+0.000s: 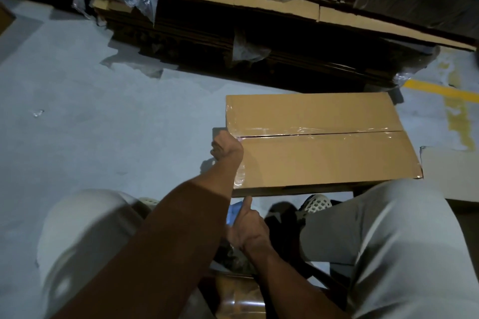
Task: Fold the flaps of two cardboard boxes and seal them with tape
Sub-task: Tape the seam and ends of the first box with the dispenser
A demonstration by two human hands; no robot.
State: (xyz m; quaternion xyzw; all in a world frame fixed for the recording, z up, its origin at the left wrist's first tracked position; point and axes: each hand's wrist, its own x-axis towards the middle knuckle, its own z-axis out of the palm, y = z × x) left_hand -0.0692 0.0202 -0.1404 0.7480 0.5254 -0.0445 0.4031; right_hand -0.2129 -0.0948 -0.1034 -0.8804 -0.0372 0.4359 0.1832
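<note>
Left hand (226, 146), fingers curled, presses the taped cardboard box (321, 141) at its left edge. Right hand (247, 228) grips a blue-topped object, thumb raised. Stacked flat cardboard (259, 23) lies behind, knees flanking.

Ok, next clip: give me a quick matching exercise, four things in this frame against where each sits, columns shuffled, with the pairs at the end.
Things:
1. cardboard box
2. left hand
3. right hand
4. yellow floor line

Places:
A. far right, beyond the box
B. at the left end of the taped seam
C. on the floor between the knees
D. below the box's near edge, thumb up

Pairs: 1-C, 2-B, 3-D, 4-A
</note>
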